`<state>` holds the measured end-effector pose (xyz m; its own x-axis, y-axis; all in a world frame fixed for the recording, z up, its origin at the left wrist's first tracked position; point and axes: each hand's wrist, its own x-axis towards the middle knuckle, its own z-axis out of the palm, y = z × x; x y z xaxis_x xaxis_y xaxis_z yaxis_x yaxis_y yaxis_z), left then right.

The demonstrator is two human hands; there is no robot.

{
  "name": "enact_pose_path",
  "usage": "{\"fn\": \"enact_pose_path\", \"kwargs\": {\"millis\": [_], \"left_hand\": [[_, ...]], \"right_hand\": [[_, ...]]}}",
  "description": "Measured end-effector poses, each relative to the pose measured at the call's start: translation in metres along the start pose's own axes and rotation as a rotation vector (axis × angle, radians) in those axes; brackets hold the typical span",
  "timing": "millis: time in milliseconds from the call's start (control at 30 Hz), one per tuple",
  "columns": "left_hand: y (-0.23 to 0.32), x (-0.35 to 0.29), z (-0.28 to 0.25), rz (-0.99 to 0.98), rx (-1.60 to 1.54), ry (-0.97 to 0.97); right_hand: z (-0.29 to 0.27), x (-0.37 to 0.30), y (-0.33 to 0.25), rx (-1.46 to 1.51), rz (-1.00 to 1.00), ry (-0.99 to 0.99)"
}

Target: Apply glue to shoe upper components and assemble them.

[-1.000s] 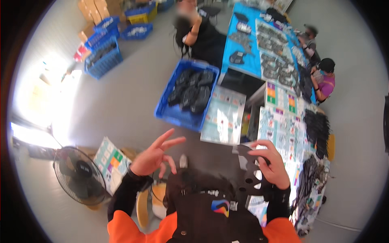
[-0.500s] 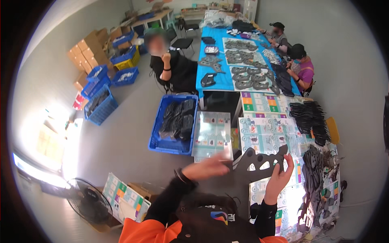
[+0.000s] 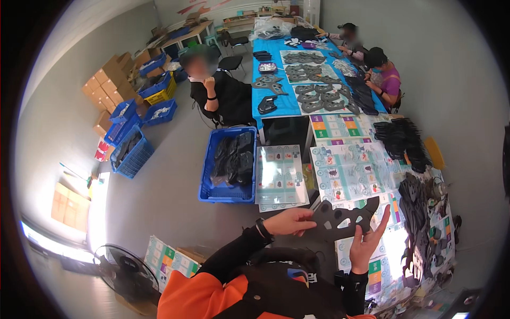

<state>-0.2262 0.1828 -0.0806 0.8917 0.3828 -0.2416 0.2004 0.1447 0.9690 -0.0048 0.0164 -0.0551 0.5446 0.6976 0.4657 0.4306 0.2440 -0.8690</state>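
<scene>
In front of my body hangs a dark grey, flat, curved plastic part (image 3: pixel 332 229) with several cut-out holes. My right hand (image 3: pixel 367 249) holds its right end, thumb against the near side and other fingers stretched up beside it. At the left end, my left hand (image 3: pixel 289 221) has its fingers and thumb closed at the edge; part of that grip is hard to see. Below the part lies a table covered with colourful printed sheets (image 3: pixel 345 175). A dark pile of similar-looking parts (image 3: pixel 414 212) lies along the table's right side.
A blue crate (image 3: pixel 204 183) of dark parts stands left of a sheet-topped stand (image 3: pixel 281 196). Ahead, a blue-covered table (image 3: pixel 289 106) bears several grey parts. One person (image 3: pixel 226 98) sits left of it, two on its right. A fan (image 3: pixel 127 271) stands at lower left.
My left hand has moved right and come to the left end of the grey part. The right hand still holds the part, now slightly lower in view. The view has shifted a little.
</scene>
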Motion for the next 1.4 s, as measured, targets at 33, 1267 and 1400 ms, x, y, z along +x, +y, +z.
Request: {"fn": "enact_pose_path", "kwargs": {"millis": [33,1267,1400], "left_hand": [[-0.003,-0.006,-0.003,0.020,0.052,-0.026],[-0.093,0.000,-0.044,0.011,-0.458,-0.037],[-0.092,0.055,0.105,-0.047,-0.123,-0.275]], "right_hand": [[0.002,-0.008,-0.001,-0.050,0.016,0.012],[-0.130,-0.183,0.059,0.030,0.861,0.444],[-0.116,-0.142,0.060,0.078,0.887,0.142]]}}
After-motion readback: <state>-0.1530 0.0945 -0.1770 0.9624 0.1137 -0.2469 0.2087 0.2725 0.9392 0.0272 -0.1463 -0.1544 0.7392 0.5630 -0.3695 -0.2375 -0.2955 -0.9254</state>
